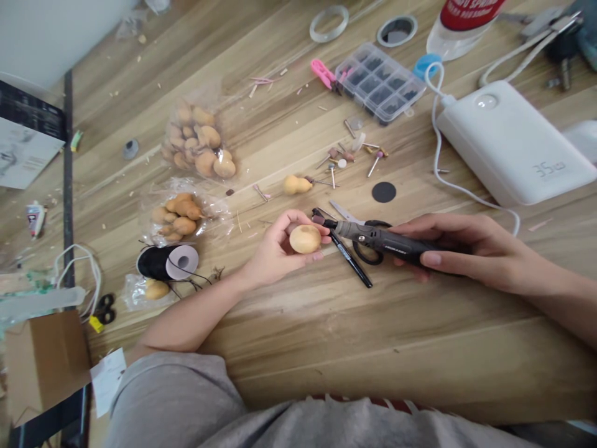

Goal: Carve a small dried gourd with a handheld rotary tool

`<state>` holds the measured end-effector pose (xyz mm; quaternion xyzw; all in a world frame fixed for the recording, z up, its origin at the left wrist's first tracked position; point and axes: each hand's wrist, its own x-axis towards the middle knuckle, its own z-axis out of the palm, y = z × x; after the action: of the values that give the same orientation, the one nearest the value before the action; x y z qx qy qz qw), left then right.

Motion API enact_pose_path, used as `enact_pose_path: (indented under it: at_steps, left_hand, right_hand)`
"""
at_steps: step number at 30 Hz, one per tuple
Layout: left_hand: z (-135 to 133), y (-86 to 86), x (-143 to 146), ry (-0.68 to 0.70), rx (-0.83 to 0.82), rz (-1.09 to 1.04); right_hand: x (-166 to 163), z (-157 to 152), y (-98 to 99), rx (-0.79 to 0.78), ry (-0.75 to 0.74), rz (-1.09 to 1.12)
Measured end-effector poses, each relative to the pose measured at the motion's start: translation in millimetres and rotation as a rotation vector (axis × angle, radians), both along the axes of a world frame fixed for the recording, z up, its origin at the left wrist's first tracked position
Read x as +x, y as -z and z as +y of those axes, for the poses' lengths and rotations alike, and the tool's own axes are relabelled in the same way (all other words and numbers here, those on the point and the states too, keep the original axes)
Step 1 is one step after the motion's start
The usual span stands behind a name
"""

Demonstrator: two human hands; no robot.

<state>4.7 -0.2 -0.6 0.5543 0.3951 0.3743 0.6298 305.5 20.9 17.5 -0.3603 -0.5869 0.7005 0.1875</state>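
Between the fingers of my left hand [282, 249] is a small tan gourd [305, 239], held with its rounded end towards me. My right hand [466, 249] is wrapped round a black rotary tool [392, 241] that points left. Its grinding tip [319, 218] is close to the upper right of the gourd; whether they touch I cannot tell. Under the tool lie a black marker [352, 261] and a pair of scissors [368, 254]. Another small gourd [296, 185] lies just beyond my left hand.
Two bags of gourds [198, 140] and a black cord spool [161, 262] are at left. Grinding bits [376, 163] lie scattered beyond the tool. A compartment box [380, 82] stands farther back. A white power bank [513, 143] with its cable is at right, near a bottle [461, 28].
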Motion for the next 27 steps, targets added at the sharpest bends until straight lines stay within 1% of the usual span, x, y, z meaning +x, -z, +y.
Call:
enact_pose_path:
  at_steps: [4, 8, 11, 15, 17, 21, 27]
  left_hand:
    - [-0.8, -1.6, -0.2, 0.004, -0.003, -0.030]
    - [-0.1, -1.1, -1.4, -0.007, 0.037, 0.021]
    - [0.6, -0.7, -2.1, -0.007, 0.043, 0.018]
    - [0.4, -1.3, -2.3, 0.003, 0.047, -0.003]
    - [-0.5, -1.6, -1.9, -0.003, 0.057, -0.009]
    - [-2.6, -1.1, -0.7, -0.068, 0.059, -0.044]
    - [-1.2, 1.0, 1.4, -0.184, -0.022, -0.043]
  right_hand:
    - [-2.1, -1.3, -0.7, -0.010, 0.074, 0.034]
    - [1.1, 0.3, 0.6, -0.012, 0.010, 0.027]
    - [4.8, 2.2, 1.9, -0.006, -0.035, 0.023]
    - [3.8, 1.4, 3.0, -0.004, -0.035, 0.020]
    - [1.3, -0.2, 3.0, 0.001, -0.007, 0.027]
    - [-2.4, -2.4, 1.8, -0.003, 0.057, 0.046]
    - [-3.0, -1.9, 0.5, -0.014, 0.058, 0.046]
